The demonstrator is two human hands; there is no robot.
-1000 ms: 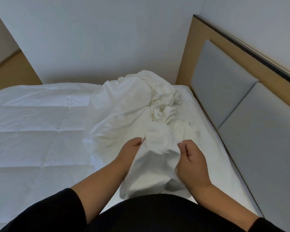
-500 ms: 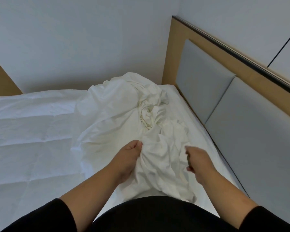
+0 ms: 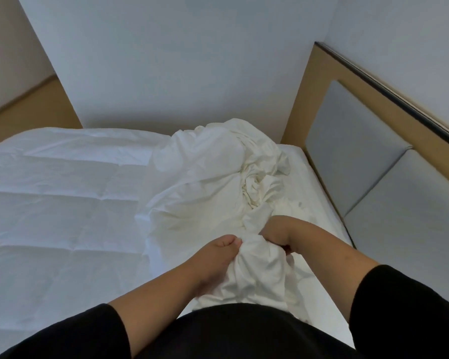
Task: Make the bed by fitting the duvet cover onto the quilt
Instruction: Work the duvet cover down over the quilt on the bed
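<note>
While two hands, left hand (image 3: 219,251), right hand (image 3: 278,230), grip one duvet cover (image 3: 208,187), one quilt (image 3: 62,203)

We see the white duvet cover (image 3: 213,187) bunched in a crumpled heap atop the flat, stitched white quilt (image 3: 62,203) near the headboard end.

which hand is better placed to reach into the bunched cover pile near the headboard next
Right, probably. The right hand grips the duvet cover nearer the bunched folds; the left hand holds it lower, nearer the body.
</note>
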